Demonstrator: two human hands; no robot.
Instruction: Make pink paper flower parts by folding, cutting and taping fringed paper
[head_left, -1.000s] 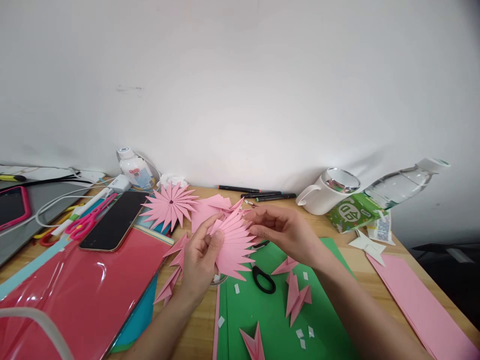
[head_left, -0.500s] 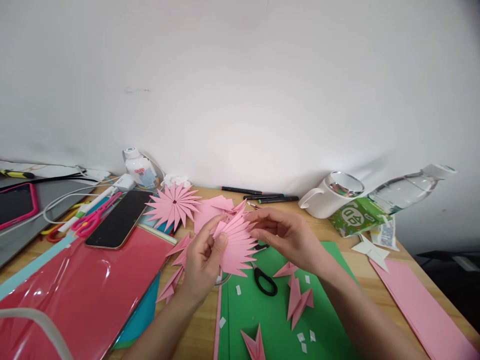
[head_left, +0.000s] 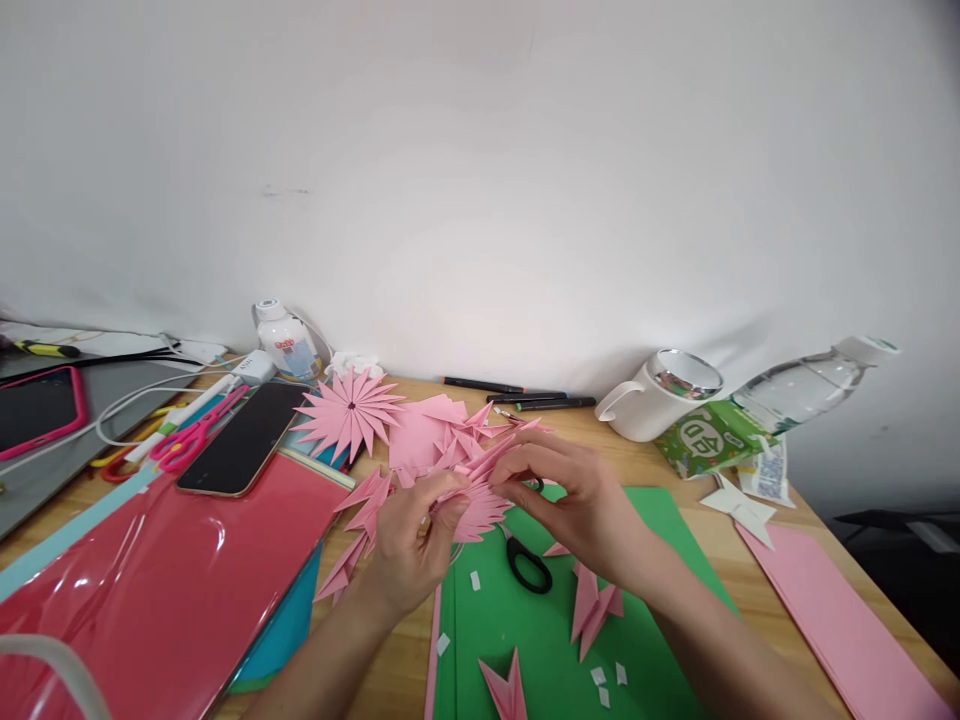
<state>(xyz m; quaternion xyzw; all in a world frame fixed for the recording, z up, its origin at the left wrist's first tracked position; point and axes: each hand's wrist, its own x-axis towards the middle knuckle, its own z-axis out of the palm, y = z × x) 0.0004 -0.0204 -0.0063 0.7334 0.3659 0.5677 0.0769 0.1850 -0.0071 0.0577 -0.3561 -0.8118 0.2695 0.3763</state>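
Between my hands is a pink folded-paper pinwheel of pointed pieces [head_left: 480, 515], tilted so that part of it shows edge-on. My left hand [head_left: 420, 535] pinches its left side between thumb and fingers. On its upper right edge, my right hand [head_left: 562, 490] closes thumb and fingertips on the folded points. Below lies a green paper sheet [head_left: 525, 630] with black-handled scissors [head_left: 529, 567], their blades partly hidden. Loose pink folded pieces [head_left: 596, 612] and small white paper bits [head_left: 598, 677] rest on the green sheet. A finished-looking pink paper star [head_left: 351, 412] lies behind my left hand.
At left are a phone [head_left: 244, 440], pink scissors [head_left: 199, 432] and a red plastic-covered pack [head_left: 180, 590]. Black markers [head_left: 555, 403] lie by the wall. A white mug [head_left: 660, 395], green box [head_left: 709, 437], tilted water bottle [head_left: 810, 385] and pink paper strips [head_left: 840, 615] are at right.
The pinwheel has tipped from facing me to a flatter, more edge-on angle. My right hand has moved slightly down onto its edge. The view has shifted a little.
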